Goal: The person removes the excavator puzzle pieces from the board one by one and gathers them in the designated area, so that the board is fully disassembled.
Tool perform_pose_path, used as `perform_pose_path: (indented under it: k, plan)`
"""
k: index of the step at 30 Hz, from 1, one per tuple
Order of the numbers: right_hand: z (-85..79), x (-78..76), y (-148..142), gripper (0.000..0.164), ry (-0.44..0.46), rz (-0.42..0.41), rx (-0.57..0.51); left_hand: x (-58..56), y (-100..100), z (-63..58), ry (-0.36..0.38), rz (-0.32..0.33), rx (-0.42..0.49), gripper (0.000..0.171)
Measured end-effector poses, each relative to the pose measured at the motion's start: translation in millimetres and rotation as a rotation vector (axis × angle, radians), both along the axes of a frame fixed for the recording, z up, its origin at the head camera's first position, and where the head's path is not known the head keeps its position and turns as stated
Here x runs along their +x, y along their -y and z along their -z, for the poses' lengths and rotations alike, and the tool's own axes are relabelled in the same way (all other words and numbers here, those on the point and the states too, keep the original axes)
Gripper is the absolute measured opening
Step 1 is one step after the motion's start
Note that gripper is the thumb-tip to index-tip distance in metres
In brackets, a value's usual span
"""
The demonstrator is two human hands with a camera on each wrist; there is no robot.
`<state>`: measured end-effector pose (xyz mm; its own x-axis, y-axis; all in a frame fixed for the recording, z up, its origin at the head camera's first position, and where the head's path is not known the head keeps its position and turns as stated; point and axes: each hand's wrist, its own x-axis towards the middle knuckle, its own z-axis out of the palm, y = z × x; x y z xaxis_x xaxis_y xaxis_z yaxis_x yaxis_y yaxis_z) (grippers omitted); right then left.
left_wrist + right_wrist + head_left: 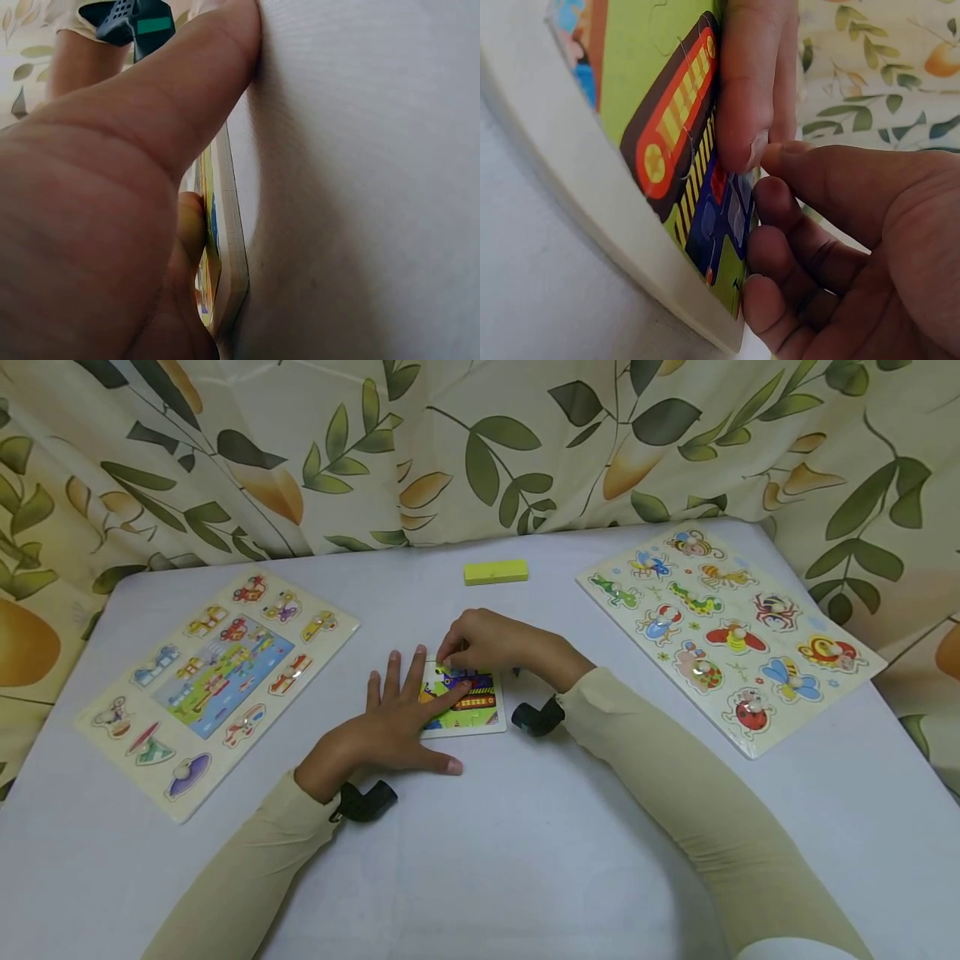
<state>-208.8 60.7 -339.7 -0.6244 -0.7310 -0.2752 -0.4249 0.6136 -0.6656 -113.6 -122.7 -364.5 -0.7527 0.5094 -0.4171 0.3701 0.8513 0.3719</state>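
Observation:
A small jigsaw puzzle (487, 714) in a pale frame lies on the table, its picture showing a vehicle with a red and yellow track. My left hand (397, 714) spreads its straight fingers over the left side, with one finger across the picture. The left thumb rests on the cloth below the frame. At the upper left of the puzzle, my right hand (487, 643) bends its fingers down to the surface. In the right wrist view its fingertips (765, 300) touch the picture; whether a piece sits between thumb and forefinger is hidden.
A sticker-like vehicle puzzle board (315, 668) lies at the left and an insect board (675, 681) at the right. A yellow block (496, 572) stands behind the puzzle. Leaf-patterned curtain (480, 452) hangs along the table's far edge.

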Motion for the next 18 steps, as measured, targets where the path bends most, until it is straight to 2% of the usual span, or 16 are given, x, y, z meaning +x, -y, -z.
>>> perform_pose_path:
  k: [8, 18]
  plan:
    - [-1.8, -0.3, 3.7, 0.021, 0.003, -0.042, 0.018, 0.5, 0.1, -0.7, 0.004, -0.004, 0.015, 0.104]
    - [-1.7, 0.4, 6.1, 0.016, -0.012, -0.026, 0.076, 0.7, -0.9, 0.3, -0.001, -0.006, 0.020, 0.104]
